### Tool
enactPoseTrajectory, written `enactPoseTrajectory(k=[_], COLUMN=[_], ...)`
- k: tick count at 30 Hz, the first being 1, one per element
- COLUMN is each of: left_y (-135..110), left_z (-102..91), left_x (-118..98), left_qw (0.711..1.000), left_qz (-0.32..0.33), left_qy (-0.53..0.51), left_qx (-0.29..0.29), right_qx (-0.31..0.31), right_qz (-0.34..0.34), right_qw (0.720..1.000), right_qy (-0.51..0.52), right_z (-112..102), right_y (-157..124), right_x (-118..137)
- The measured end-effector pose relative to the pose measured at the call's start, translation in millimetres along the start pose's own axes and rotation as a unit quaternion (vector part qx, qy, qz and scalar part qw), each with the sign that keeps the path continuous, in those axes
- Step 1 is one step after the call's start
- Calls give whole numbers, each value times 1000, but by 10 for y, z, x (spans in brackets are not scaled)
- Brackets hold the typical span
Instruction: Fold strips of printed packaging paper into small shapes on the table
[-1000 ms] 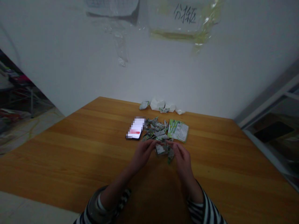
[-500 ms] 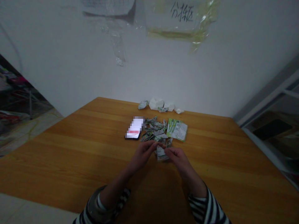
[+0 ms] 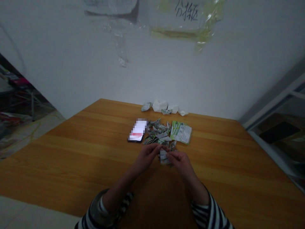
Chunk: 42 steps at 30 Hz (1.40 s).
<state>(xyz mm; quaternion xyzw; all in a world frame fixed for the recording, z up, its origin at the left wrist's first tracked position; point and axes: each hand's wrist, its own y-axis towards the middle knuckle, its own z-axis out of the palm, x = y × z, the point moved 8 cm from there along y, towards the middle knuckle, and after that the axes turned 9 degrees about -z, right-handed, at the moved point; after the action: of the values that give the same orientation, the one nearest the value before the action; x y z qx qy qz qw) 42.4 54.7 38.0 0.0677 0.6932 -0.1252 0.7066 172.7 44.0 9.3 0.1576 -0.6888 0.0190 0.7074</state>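
My left hand (image 3: 147, 156) and my right hand (image 3: 181, 161) meet over the middle of a wooden table (image 3: 71, 159). Both pinch the same small folded piece of green-and-white printed paper (image 3: 164, 157), fingers closed on its top edge. Just beyond the hands lies a heap of several similar folded paper pieces (image 3: 158, 133). A flat green-and-white printed sheet (image 3: 181, 132) lies to the right of the heap. Striped sleeves cover both forearms.
A phone (image 3: 137, 131) with a lit screen lies left of the heap. Crumpled white paper scraps (image 3: 164, 106) sit at the table's far edge against the white wall. A taped plastic sheet with handwriting (image 3: 186, 19) hangs on the wall. Metal shelving (image 3: 281, 108) stands at right.
My right hand has moved left and closed in on the piece, so both hands now pinch it together. The loose green piece that hung near my right fingers is no longer apart.
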Motion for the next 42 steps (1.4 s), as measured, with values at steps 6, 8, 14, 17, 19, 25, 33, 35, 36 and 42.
enactPoseTrajectory(k=[6,8,14,17,19,25,33,35,36,42], left_y=[52,47,-10,40,71,77,74,76,76,55], left_z=[8,-9,-93,-43,-10,-88,-138,-146,-141,6], left_x=[138,141,67,156,211,257,230,251,270,307], left_qw=[1000,998,973,987,992,987,994,992,989,982], left_qz=[-16,1,58,31,19,6,-29,-60,-76,-100], left_qy=[14,55,167,126,105,105,-18,-70,-95,-162], left_qx=[-19,-44,-147,-96,-62,-123,-107,-88,-79,-14], right_qx=[-55,-41,10,-22,-33,-5,-96,-57,-26,-10], right_qz=[-59,-60,-53,-68,-72,-86,-94,-156,-188,-251], right_qw=[991,990,992,989,988,985,967,963,958,948], right_qy=[-103,-120,-112,-126,-129,-149,-217,-214,-215,-195], right_z=[-58,-37,57,-10,-38,102,-167,-154,-115,-55], right_y=[-14,-8,10,15,20,-17,-88,-51,-36,-25], right_x=[80,53,10,20,8,41,209,314,359,364])
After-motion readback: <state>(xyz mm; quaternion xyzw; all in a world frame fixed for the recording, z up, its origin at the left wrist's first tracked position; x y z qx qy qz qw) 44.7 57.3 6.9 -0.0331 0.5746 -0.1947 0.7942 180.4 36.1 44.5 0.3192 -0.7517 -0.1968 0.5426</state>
